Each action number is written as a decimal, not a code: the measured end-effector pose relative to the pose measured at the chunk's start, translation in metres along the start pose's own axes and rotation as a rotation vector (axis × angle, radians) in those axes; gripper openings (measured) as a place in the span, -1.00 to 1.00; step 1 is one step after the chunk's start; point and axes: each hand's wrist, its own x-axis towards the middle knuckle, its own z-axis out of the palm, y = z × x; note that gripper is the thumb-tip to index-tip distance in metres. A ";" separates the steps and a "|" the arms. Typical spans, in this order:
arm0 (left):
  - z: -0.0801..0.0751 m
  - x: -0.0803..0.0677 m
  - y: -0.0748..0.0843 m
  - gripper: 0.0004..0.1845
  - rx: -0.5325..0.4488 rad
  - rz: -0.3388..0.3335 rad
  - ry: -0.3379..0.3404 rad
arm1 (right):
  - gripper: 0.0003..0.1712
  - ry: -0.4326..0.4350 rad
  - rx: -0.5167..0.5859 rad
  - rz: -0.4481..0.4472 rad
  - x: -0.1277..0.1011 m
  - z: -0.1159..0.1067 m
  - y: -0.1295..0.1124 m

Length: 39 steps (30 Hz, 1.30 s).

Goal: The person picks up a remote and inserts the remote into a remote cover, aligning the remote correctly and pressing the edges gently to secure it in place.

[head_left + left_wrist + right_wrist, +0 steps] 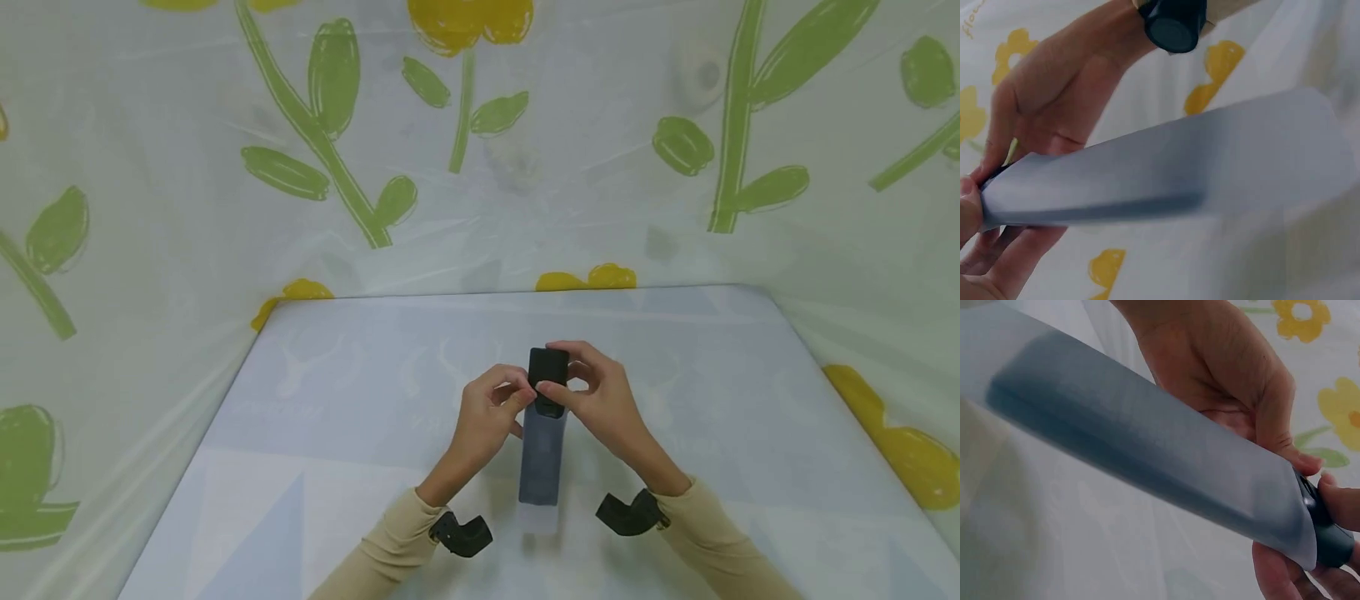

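Note:
A long, frosted, sleeve-like piece (542, 462) points down toward the person, with a black end piece (548, 367) at its upper end. Most of its length looks blue-grey, turning pale and see-through at the far end. My left hand (480, 417) pinches it from the left, at the join with the black part. From the right, my right hand (609, 408) grips the black part, thumb on its face and fingers behind. In the right wrist view the frosted piece (1147, 437) slants across, and the black piece (1330, 537) lies between fingertips. Its exact kind I cannot tell.
Below the hands is a table (360, 500) under a pale cloth with blue-grey shapes. A white curtain (570, 208) printed with green stems and yellow flowers hangs behind and at both sides. Black wrist cameras (463, 536) sit on both sleeves.

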 end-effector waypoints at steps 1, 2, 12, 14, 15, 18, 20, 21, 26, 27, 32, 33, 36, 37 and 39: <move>-0.001 0.001 -0.005 -0.91 -0.017 -0.020 0.009 | -0.44 -0.012 0.009 0.008 0.000 0.000 0.002; -0.002 0.003 -0.007 -0.92 -0.030 -0.029 0.019 | -0.41 -0.026 0.020 0.014 0.000 -0.001 0.004; -0.006 0.008 -0.005 -0.83 -0.177 -0.127 0.035 | -0.55 -0.057 0.095 -0.135 -0.013 -0.013 0.011; -0.006 0.007 -0.002 -0.69 -0.185 -0.138 0.016 | -0.70 -0.055 0.078 -0.172 -0.014 -0.014 0.013; -0.005 0.007 -0.001 -0.60 -0.184 -0.145 0.004 | -0.74 -0.056 0.073 -0.188 -0.014 -0.014 0.013; -0.005 0.009 0.003 -0.35 -0.158 -0.165 -0.038 | -0.75 -0.072 0.045 -0.227 -0.015 -0.015 0.014; -0.005 0.011 0.006 -0.29 -0.132 -0.175 -0.073 | -0.73 -0.086 0.017 -0.246 -0.016 -0.016 0.014; -0.006 0.012 0.007 -0.29 -0.115 -0.176 -0.092 | -0.72 -0.093 0.004 -0.256 -0.016 -0.015 0.014; -0.010 0.016 0.011 -0.33 -0.049 -0.144 -0.181 | -0.68 -0.090 -0.066 -0.298 -0.018 -0.014 0.012; -0.011 0.016 0.011 -0.34 -0.044 -0.138 -0.196 | -0.67 -0.077 -0.073 -0.310 -0.018 -0.014 0.012; -0.012 0.014 0.011 -0.32 -0.070 -0.147 -0.252 | -0.69 -0.008 -0.065 -0.344 -0.020 -0.012 0.009; -0.012 0.013 0.011 -0.32 -0.077 -0.153 -0.251 | -0.70 -0.005 -0.051 -0.344 -0.020 -0.011 0.009; -0.012 0.011 0.010 -0.32 -0.080 -0.161 -0.228 | -0.74 -0.018 -0.004 -0.321 -0.019 -0.010 0.009; -0.013 0.011 0.009 -0.32 -0.081 -0.157 -0.214 | -0.76 -0.025 0.008 -0.308 -0.019 -0.010 0.009; -0.014 0.012 0.008 -0.35 -0.107 -0.143 -0.183 | -0.79 -0.033 0.037 -0.270 -0.017 -0.013 0.008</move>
